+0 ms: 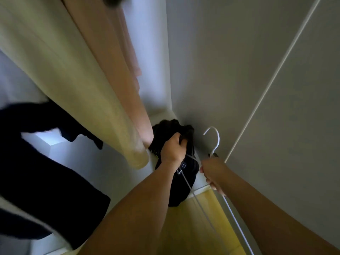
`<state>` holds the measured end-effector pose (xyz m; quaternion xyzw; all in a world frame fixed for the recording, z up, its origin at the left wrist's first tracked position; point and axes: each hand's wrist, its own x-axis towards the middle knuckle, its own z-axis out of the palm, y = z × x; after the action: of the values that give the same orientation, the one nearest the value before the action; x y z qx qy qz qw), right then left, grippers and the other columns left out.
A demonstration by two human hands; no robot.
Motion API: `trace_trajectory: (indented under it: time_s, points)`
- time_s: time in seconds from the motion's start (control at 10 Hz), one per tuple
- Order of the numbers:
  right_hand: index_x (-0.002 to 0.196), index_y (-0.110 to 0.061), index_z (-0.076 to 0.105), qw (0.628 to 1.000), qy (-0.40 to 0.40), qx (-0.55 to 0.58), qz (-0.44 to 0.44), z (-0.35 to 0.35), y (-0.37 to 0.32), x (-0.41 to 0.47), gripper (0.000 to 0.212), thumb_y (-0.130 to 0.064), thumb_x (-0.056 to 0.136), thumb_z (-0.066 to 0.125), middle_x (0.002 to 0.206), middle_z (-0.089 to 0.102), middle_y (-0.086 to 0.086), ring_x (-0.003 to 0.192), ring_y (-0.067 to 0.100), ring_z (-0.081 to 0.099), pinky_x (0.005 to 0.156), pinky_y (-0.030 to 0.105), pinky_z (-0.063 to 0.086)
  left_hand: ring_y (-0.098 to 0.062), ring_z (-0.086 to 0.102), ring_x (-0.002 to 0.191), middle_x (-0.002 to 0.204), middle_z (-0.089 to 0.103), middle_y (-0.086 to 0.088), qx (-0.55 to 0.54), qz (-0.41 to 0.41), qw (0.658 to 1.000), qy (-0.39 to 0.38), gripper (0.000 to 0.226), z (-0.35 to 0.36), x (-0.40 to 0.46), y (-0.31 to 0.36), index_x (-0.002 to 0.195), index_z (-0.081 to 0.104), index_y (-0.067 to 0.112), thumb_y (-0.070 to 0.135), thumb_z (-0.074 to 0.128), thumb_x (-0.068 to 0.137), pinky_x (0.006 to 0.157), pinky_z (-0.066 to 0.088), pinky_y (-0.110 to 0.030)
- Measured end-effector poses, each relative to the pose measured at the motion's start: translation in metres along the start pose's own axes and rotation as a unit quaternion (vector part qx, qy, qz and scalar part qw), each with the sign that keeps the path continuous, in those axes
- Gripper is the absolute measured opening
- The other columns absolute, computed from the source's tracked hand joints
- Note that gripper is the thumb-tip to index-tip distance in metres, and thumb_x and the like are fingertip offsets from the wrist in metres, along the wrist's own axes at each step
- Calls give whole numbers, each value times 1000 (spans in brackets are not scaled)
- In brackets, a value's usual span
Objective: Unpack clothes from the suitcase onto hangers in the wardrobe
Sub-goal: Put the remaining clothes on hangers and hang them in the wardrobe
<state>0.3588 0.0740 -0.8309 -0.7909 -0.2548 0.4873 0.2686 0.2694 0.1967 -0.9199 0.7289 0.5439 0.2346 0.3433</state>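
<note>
While left grip (172,148) bunches black garment (176,183), right grip (214,173) holds white hanger (215,142), grey wardrobe wall (230,70)

The pale wardrobe floor (117,173) carries a bunched black garment (181,183) in its far right corner against the grey side wall (211,70), while yellow flooring (193,227) lies just outside its front edge.

Single head-worn wide-angle view, looking steeply down, close over both forearms, into the wardrobe (239,70)
</note>
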Motion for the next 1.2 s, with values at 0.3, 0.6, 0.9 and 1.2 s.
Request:
trace_trajectory:
  time_s: [0.3,0.6,0.9,1.2]
  points:
    - [67,-17,30,988,-36,-143,54,-95,-167,-257,35,-8,101,31,68,32,2,54,13,32,22,12,25,-33,61,81,84,66,-11,131,17,988,-79,26,-185,-111,177,82,54,12,36,51,92,65,48,-36]
    - [77,-10,48,989,-66,-35,126,-180,-311,-435,28,-16,99,33,58,43,-1,24,6,23,27,14,15,-26,62,85,90,65,-6,197,15,978,-66,32,-361,-197,332,98,59,11,40,45,100,66,45,-32]
    - [62,-13,42,938,-234,-243,85,-184,-369,-512,33,-11,95,36,43,29,-3,30,7,19,31,13,13,-31,61,95,106,64,-8,114,-171,979,-4,26,-462,-288,360,111,59,19,36,46,97,75,48,-35]
    - [63,-15,43,891,-357,-279,-5,-95,-386,-556,29,-16,92,42,45,30,-2,32,9,23,29,16,22,-23,64,81,92,68,-13,20,-185,977,108,20,-576,-375,365,98,67,10,26,55,95,81,53,-40]
